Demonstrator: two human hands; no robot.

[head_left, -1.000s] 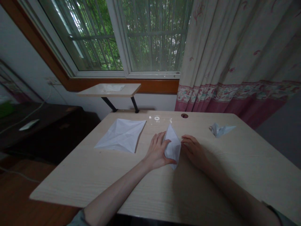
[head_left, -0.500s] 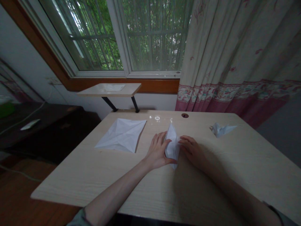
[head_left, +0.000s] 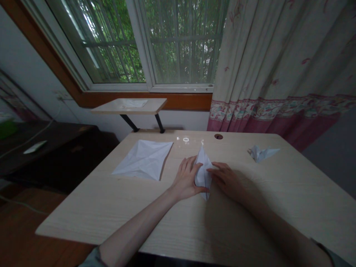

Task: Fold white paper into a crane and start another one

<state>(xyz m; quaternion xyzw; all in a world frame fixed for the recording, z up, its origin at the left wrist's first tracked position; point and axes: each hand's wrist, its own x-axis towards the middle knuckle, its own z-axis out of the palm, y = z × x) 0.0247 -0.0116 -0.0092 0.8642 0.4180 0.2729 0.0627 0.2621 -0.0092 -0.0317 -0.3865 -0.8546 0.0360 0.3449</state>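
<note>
A folded white paper (head_left: 204,174), long and pointed at both ends, lies on the light wooden table (head_left: 164,218). My left hand (head_left: 187,180) holds its left side, with the thumb and a finger resting on the paper. From the right, my right hand (head_left: 226,178) has its fingertips on the paper's right edge. To the left lies a creased, unfolded white sheet (head_left: 144,159). At the right rear sits a small folded paper figure (head_left: 261,152).
A small raised shelf (head_left: 111,106) on black legs stands at the table's back left, with paper (head_left: 136,104) on it. A round hole (head_left: 218,136) is near the back edge. A dark side table (head_left: 63,133) is at left; a curtain (head_left: 264,74) hangs behind.
The right part of the folded paper now lies flatter and wider, showing a crease down its middle. My right fingertips have shifted slightly left onto it. My left hand has barely moved.
</note>
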